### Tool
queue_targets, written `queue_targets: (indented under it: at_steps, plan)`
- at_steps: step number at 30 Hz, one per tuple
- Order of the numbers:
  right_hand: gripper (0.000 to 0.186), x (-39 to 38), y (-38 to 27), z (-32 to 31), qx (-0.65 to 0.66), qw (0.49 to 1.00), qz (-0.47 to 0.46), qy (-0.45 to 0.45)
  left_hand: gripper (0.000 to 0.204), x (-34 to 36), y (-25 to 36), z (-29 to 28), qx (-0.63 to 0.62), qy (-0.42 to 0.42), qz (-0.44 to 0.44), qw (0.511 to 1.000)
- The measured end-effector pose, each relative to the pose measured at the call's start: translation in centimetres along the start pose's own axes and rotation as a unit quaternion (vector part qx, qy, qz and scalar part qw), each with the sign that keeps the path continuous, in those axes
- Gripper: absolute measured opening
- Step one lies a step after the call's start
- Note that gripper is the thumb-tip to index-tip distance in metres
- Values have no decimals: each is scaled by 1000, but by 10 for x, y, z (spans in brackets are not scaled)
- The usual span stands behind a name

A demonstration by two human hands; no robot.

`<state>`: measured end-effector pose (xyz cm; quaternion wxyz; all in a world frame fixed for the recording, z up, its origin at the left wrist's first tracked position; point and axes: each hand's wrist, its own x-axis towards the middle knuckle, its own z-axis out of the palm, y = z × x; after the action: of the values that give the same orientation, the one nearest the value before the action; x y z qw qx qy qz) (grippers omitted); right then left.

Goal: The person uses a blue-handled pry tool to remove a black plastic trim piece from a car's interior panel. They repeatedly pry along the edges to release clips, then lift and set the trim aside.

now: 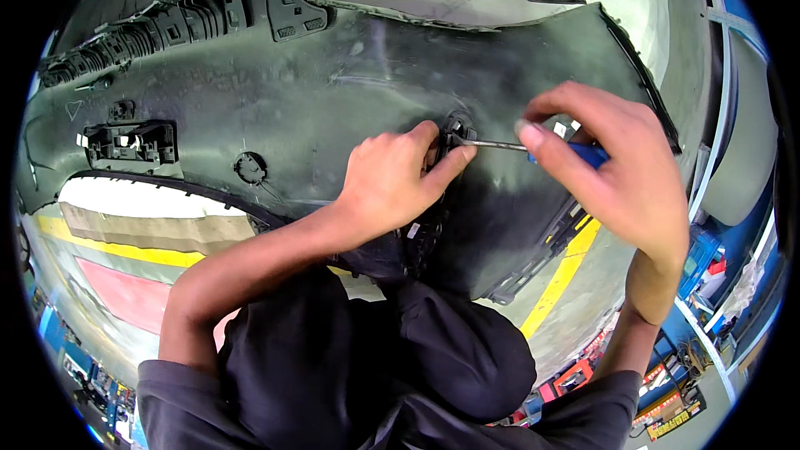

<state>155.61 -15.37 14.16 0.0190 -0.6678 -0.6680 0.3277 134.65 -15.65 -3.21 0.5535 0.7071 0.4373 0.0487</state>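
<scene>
You are working at a large dark panel (275, 100), which is spreading across most of the view in front of your dark-clothed knees (292, 350). Your right hand (617, 167) is holding a blue-handled screwdriver (500, 146); thumb and forefinger are standing apart near the handle, the hand is showing some blur, and the other fingers are mostly hiding, so you are leaving no clear sign of how tight the grip is. The bare metal shaft is pointing left, its tip sitting at a small black fitting (458, 123) right of the panel's middle. Your left hand (387, 171) is reaching in from the other side, thumb and forefinger forming a narrow gap beside that fitting and the tip; whether they are pinching or only steadying, I am not able to tell. Farther left, a round socket (250, 168) is sitting on the panel, and beyond it a rectangular black bracket (154, 143). A ribbed black strip (171, 27) is running along the upper left. Below the panel, a yellow stripe (571, 267) is crossing the floor at right, and a red patch (125, 292) is showing at left. A blue crate (698, 262) is standing off to the far right.
</scene>
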Motion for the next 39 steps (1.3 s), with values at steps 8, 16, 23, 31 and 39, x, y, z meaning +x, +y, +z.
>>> queue_targets:
  at_steps: [8, 16, 23, 31, 39]
  plan:
    - [49, 1, 37, -14, -127, 979, 135, -82, 40, 8, -24, 10, 25, 31, 90, 995]
    - [46, -16, 62, -9, 68, 992, 95, 36, 33, 2, -18, 27, 38, 87, 64, 993]
    - [35, -5, 52, -17, 293, 953, 69, 47, 34, 4, -29, 28, -53, 104, 91, 989]
    - [37, 102, 43, 20, 506, 818, 11, 272, 34, 5, -31, 29, -63, 99, 93, 989]
    - [38, 174, 57, 79, 658, 738, 24, 147, 36, 5, -28, 29, -90, 87, 79, 989]
